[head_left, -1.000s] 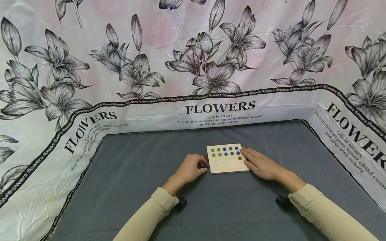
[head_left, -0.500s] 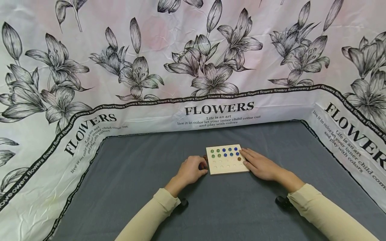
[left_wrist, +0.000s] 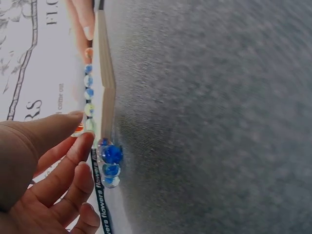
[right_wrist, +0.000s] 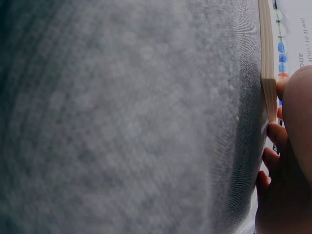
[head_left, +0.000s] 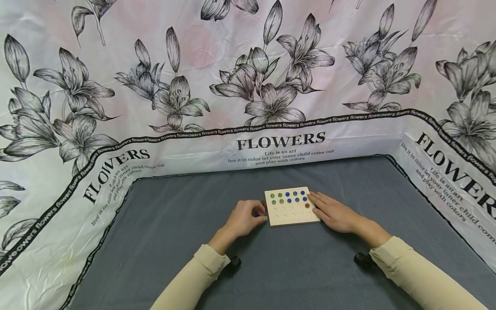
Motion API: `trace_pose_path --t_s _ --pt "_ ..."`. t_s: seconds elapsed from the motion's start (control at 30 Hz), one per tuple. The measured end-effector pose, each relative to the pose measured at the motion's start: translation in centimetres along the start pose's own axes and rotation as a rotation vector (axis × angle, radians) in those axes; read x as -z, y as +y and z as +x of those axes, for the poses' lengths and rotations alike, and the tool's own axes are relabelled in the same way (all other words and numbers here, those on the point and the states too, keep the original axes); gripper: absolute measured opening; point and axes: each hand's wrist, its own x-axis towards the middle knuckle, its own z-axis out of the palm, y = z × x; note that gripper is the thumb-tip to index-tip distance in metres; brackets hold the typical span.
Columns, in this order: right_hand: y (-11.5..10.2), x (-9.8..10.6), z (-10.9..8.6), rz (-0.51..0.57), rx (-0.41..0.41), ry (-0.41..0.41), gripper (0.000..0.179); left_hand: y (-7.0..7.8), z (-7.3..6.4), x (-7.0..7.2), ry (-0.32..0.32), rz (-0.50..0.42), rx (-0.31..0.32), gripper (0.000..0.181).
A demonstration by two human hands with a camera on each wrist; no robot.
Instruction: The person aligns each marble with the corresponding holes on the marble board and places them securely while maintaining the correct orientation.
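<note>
Wooden board (head_left: 286,221) lies on gray counter (head_left: 298,267); its wells (head_left: 293,208) hold 4 grn marbles (head_left: 273,202) toward 10 o'clock, 6 blue marbles (head_left: 297,199) toward 1, 1 brown marble (head_left: 307,206) nr 3. L hand (head_left: 242,218) at 9 o'clock: grip pinching orange-striped marble (left_wrist: 78,129), w/ loose marbles (left_wrist: 112,155) nr that edge. R hand (head_left: 336,213) at 3 o'clock: grip straightened, touching board.

On the floral backdrop (head_left: 224,103) we read "FLOWERS" and "Life is an art"; its black band (head_left: 271,126) repeats "flowers".
</note>
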Motion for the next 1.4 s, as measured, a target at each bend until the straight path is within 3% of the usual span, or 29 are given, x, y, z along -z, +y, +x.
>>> trace_pose_path --t_s 0.2,0.33,0.63,1.2,1.4 --pt "-0.7 0.4 0.0 -0.003 0.038 0.027 0.053 0.2 0.3 0.2 0.023 -0.088 -0.025 0.010" --pt "-1.0 0.7 -0.1 -0.004 0.020 0.006 0.053 0.5 0.5 0.0 0.028 -0.141 -0.023 0.008" --pt "-1.1 0.6 -0.3 0.007 0.035 0.027 0.052 1.3 1.1 -0.7 0.037 -0.206 -0.058 0.008" --pt "-1.0 0.2 -0.6 -0.012 0.015 -0.002 0.053 3.0 1.7 -1.7 -0.003 -0.218 -0.077 0.008" --pt "-1.3 0.2 -0.5 -0.006 0.007 0.004 0.053 3.4 2.3 -2.2 -0.005 -0.216 -0.113 0.008"
